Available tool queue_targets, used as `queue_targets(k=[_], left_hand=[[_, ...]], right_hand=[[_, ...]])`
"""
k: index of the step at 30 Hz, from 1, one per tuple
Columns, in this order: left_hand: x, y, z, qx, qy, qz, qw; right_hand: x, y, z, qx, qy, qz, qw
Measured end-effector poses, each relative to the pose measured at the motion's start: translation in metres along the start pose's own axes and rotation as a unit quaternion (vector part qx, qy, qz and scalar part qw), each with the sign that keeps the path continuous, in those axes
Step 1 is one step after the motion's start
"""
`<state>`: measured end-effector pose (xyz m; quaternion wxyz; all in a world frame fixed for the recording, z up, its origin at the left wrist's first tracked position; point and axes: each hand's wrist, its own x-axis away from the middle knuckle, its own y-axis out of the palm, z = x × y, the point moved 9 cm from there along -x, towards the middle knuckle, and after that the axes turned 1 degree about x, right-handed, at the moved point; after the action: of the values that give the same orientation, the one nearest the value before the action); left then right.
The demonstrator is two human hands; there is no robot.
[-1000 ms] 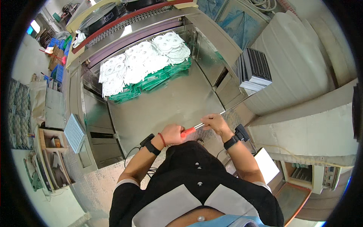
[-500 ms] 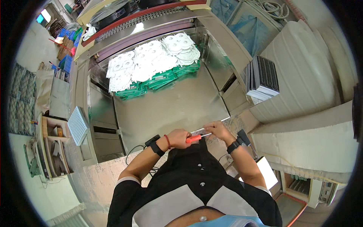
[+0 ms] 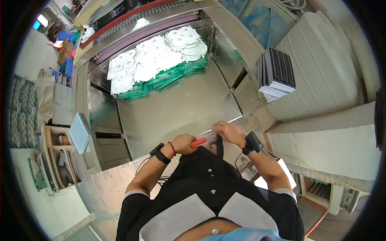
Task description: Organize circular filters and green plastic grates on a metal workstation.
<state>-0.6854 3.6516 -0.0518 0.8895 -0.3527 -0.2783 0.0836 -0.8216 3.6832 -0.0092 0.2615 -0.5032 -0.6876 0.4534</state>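
Left hand (image 3: 185,143) grips the red-handled tool (image 3: 200,142) beside the metal table's (image 3: 181,106) near edge, the right hand (image 3: 229,132) curled near its thin shaft (image 3: 211,137), contact unclear; it looks light and stiff, probably slick along the metal, best held by the handle (image 3: 197,143).

Board piles (image 3: 157,60) at the back, tool (image 3: 198,142) up front

So the board piles sit side by side across the far end of the counter (image 3: 181,108), with a roller (image 3: 144,39) running along behind them and a fan (image 3: 103,13) beyond that. There's a stack of racks (image 3: 280,72) at the right rim, near the front corner, then a tank-like thing (image 3: 323,68) past it. Over on the left rim you've got a grid panel (image 3: 80,133), with a shelf unit (image 3: 61,147) farther left and closer in. Tool's in the left grip (image 3: 183,143) by the near edge, pointing across toward the right grip (image 3: 228,131).
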Motion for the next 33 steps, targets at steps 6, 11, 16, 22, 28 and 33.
queue_targets(k=[6,11,16,22,28,33], left_hand=[[-0.001,-0.002,0.004,0.041,-0.019,0.003,0.999],[-0.005,0.002,0.016,0.049,0.027,0.037,0.998],[-0.016,0.004,0.020,0.053,0.024,0.055,0.997],[-0.019,-0.022,0.035,0.139,0.010,0.182,0.973],[-0.024,-0.057,0.118,0.288,0.203,0.306,0.884],[-0.022,-0.068,0.163,0.198,0.333,0.299,0.872]], right_hand=[[0.025,0.028,0.047,-0.606,0.387,0.031,0.694],[0.045,0.065,0.070,-0.576,0.433,-0.003,0.694],[0.048,0.065,0.055,-0.677,0.366,-0.033,0.638],[0.056,0.018,0.045,-0.511,0.300,-0.060,0.803],[0.044,0.005,-0.015,-0.305,-0.032,0.120,0.944],[0.058,-0.015,0.003,-0.608,0.183,0.187,0.750]])
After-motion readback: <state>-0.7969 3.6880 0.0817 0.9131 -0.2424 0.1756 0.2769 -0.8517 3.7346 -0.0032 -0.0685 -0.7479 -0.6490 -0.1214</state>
